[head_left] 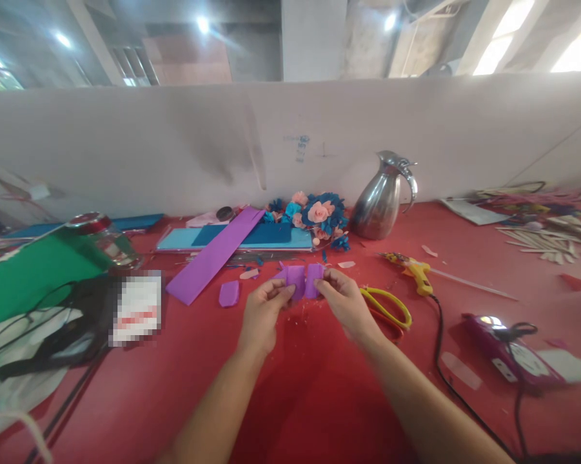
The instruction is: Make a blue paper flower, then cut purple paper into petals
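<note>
Between finger and thumb, my left hand (265, 314) pinches a small piece of purple paper (296, 281). My right hand (348, 301) pinches a second purple paper piece (312, 283) just beside it, with a narrow gap between the two. Both pieces are held up above the red tabletop (295, 386). Left of my hands lies a small purple paper cutout (229, 294) with rounded corners. A long purple paper strip (213, 261) rests slantwise over blue paper sheets (275, 234). Near my right hand, yellow-handled scissors (391, 303) lie partly hidden behind it.
Blue and pink paper flowers (322, 216) stand by the wall, next to a steel jug (380, 200). To the right are a yellow glue gun (418, 277) with its cord and a purple power strip (512, 354). A red-lidded jar (109, 241) stands left.
</note>
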A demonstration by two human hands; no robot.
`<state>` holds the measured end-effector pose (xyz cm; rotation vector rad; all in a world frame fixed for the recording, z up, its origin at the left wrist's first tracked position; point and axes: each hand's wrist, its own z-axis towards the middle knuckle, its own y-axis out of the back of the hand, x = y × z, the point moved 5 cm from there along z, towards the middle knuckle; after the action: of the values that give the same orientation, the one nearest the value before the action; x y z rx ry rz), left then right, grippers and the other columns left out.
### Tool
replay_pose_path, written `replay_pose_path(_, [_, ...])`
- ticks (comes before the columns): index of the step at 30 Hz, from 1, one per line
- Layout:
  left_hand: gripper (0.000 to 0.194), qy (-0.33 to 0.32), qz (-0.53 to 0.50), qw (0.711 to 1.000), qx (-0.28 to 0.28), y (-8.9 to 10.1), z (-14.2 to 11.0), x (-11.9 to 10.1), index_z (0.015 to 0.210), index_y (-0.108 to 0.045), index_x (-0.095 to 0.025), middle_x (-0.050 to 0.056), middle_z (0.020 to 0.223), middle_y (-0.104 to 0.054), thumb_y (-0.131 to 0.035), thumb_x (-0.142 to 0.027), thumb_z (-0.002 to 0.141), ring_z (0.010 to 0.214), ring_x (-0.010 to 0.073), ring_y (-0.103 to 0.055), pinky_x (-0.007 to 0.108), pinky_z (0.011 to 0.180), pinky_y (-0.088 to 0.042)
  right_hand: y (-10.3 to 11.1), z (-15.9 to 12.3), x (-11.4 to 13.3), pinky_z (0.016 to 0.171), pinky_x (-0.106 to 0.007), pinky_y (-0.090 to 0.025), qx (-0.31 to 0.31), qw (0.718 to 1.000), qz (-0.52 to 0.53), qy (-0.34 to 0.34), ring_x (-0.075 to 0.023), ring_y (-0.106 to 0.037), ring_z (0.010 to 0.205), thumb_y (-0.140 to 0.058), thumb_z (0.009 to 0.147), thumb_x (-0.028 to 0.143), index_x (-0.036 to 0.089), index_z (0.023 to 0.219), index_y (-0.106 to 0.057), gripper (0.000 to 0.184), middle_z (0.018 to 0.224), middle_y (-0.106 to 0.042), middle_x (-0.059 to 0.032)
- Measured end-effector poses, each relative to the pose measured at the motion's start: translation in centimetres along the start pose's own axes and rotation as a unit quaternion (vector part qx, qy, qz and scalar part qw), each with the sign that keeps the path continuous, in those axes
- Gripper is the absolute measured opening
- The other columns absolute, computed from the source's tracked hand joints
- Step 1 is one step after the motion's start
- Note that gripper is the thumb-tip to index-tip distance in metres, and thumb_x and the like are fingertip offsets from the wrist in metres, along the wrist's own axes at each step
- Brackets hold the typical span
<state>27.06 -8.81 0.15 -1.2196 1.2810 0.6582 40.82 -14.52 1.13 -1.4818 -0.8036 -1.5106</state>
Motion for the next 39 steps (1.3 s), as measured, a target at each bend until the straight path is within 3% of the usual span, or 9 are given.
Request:
replay_pose_path(3, [0.024,0.014,-0.023,0.999,-0.017,0.3,0.2,-0.1,0.072,-0.067,-0.016,-0.001,0.067,-0.065,-0.081,-0.026,0.056,0.059,0.0096,-0.058,0.023,0.063,-0.046,0.6,0.0,0.8,0.061,-0.026,-0.043,-0.016,0.999,0.029,0.008,-0.0126,-0.052,0.060,-0.061,0.072,0.037,0.019,0.072,-0.055,0.018,0.066,-0.059,0.0009])
replay_pose_path(8, [0.023,0.026,-0.031,0.999,0.031,-0.5,-0.2,-0.3,0.078,-0.071,-0.017,0.003,0.077,-0.071,-0.078,-0.023,0.057,0.067,0.0127,-0.062,0.026,0.068,-0.048,-0.9,-0.5,1.4,0.061,-0.026,-0.044,0.105,0.994,0.035,-0.004,-0.0127,-0.054,0.061,-0.064,0.072,0.039,0.019,0.074,-0.059,0.021,0.066,-0.060,0.0004])
replay_pose_path(13, [0.029,0.028,-0.021,0.997,0.072,-1.1,-0.5,-0.4,0.092,-0.073,-0.017,0.008,0.094,-0.073,-0.073,-0.022,0.063,0.081,0.0182,-0.066,0.030,0.075,-0.050,-0.8,-0.3,0.5,0.062,-0.027,-0.044,0.065,0.997,-0.033,0.023,-0.0134,-0.055,0.062,-0.061,0.074,0.034,0.019,0.074,-0.059,0.015,0.067,-0.060,0.0009])
replay_pose_path(19, [0.024,0.034,-0.007,0.994,0.103,-1.5,-0.6,-0.4,0.091,-0.074,-0.018,0.007,0.094,-0.074,-0.070,-0.023,0.068,0.084,0.0190,-0.067,0.031,0.079,-0.050,-0.3,-0.1,0.0,0.060,-0.027,-0.044,0.036,0.998,-0.047,0.021,-0.0137,-0.057,0.061,-0.060,0.074,0.033,0.019,0.084,-0.058,0.018,0.067,-0.061,0.0011])
replay_pose_path(24, [0.016,0.032,-0.032,0.995,0.088,-1.2,-0.6,-0.1,0.080,-0.073,-0.018,0.005,0.082,-0.073,-0.071,-0.029,0.069,0.078,0.0184,-0.066,0.032,0.077,-0.052,-0.3,-0.2,0.1,0.059,-0.026,-0.042,0.025,0.996,-0.074,0.039,-0.0137,-0.057,0.060,-0.058,0.076,0.030,0.018,0.089,-0.056,0.018,0.067,-0.061,0.0015])
replay_pose_path(31, [0.018,-0.006,0.026,0.998,0.054,-0.9,-0.4,-0.1,0.081,-0.074,-0.018,0.003,0.080,-0.071,-0.074,-0.030,0.067,0.073,0.0139,-0.062,0.026,0.073,-0.049,0.1,-0.1,0.0,0.054,-0.024,-0.040,-0.007,0.991,-0.126,0.055,-0.0125,-0.053,0.059,-0.058,0.078,0.036,0.018,0.094,-0.057,0.025,0.070,-0.060,0.0011])
replay_pose_path(35, [0.017,0.011,0.023,0.999,0.045,-0.6,-0.3,0.4,0.079,-0.074,-0.017,0.003,0.079,-0.070,-0.074,-0.030,0.067,0.073,0.0139,-0.061,0.027,0.073,-0.048,-0.5,-0.2,-0.6,0.050,-0.023,-0.036,0.065,0.990,-0.123,0.002,-0.0110,-0.046,0.051,-0.055,0.080,0.043,0.017,0.079,-0.061,0.027,0.059,-0.055,0.0024])
replay_pose_path(39, [0.016,0.018,0.047,0.998,0.032,-0.4,-0.3,0.8,0.074,-0.073,-0.016,0.003,0.072,-0.068,-0.074,-0.029,0.064,0.066,0.0121,-0.058,0.027,0.070,-0.044,-0.7,-0.4,-1.2,0.048,-0.024,-0.034,0.055,0.987,-0.149,-0.005,-0.0117,-0.045,0.048,-0.055,0.078,0.044,0.017,0.074,-0.060,0.028,0.052,-0.051,0.0034])
